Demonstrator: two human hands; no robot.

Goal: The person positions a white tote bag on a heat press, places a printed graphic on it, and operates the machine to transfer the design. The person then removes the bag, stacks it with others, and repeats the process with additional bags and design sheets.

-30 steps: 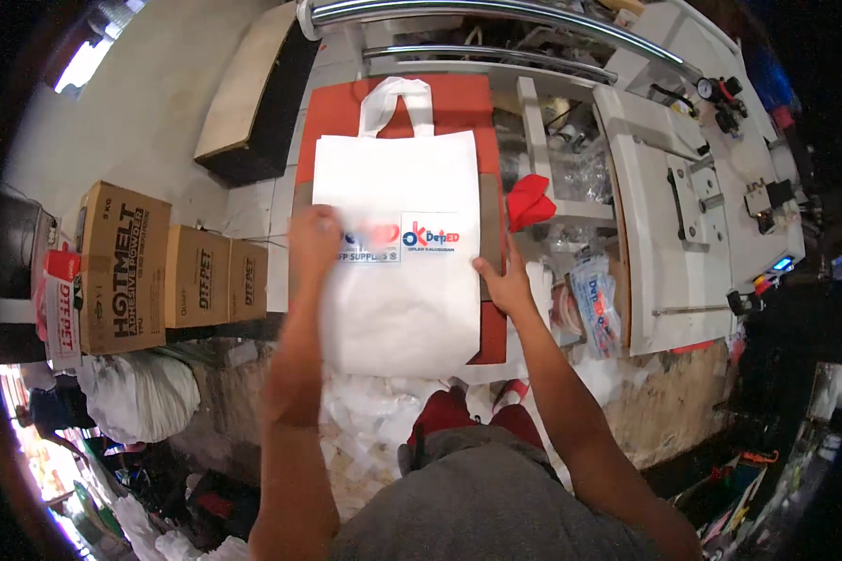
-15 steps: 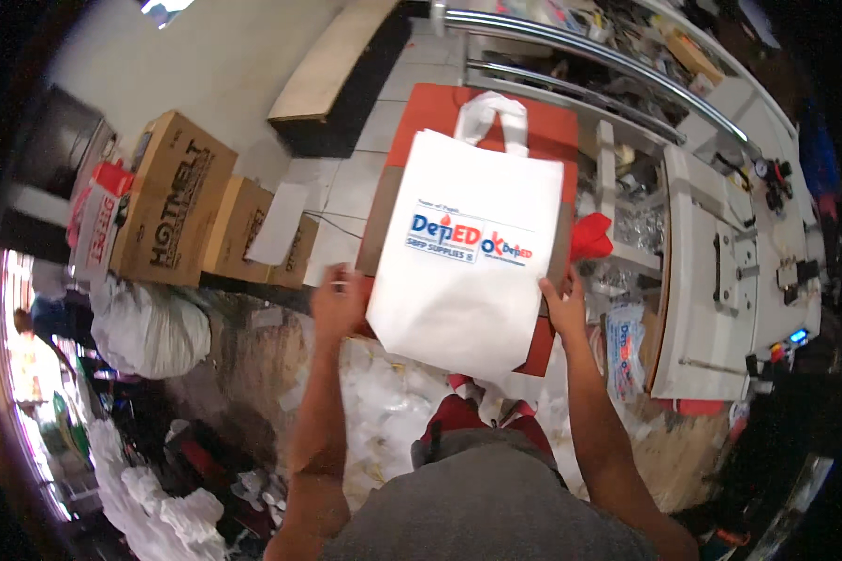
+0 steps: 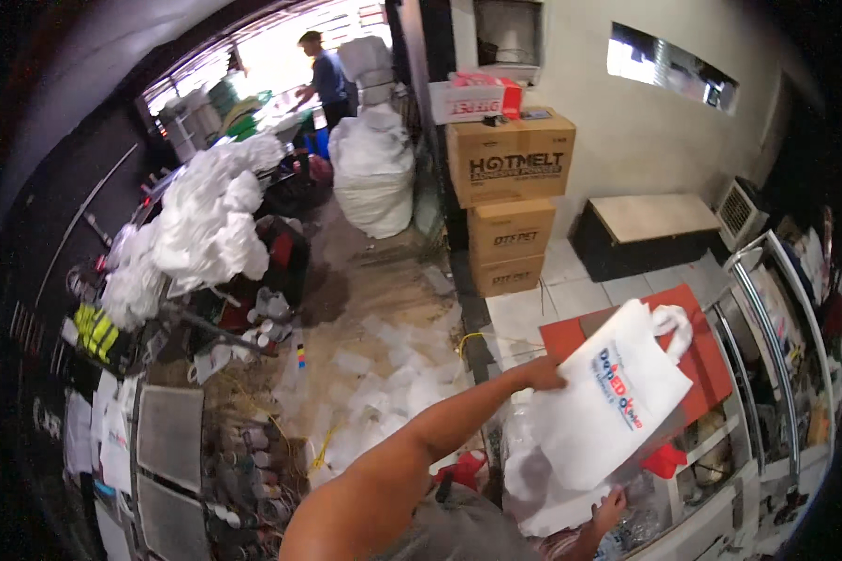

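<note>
A white cloth tote bag (image 3: 617,397) with blue and red print and a looped handle lies at a slant over a red-orange board (image 3: 706,374). Its lower part extends past the board toward me. My left hand (image 3: 544,374) is closed at the bag's left edge, its fingers partly hidden. Beyond the bag's lower right corner is my right hand (image 3: 610,510), fingers slightly apart, next to a white piece (image 3: 561,505) that shows below the bag. Whether this piece is another bag I cannot tell.
Cardboard boxes (image 3: 510,164) stand stacked against the wall, with a low black bench (image 3: 646,238) right of them. A metal-railed frame (image 3: 762,346) borders the board's right. White cloth heaps (image 3: 206,220) and a full sack (image 3: 374,178) lie left. A person (image 3: 327,79) stands far off.
My view has swung left, bringing the far doorway and person into sight. The tote bag now sits more slanted and farther off the board. My left hand has come to its edge.
</note>
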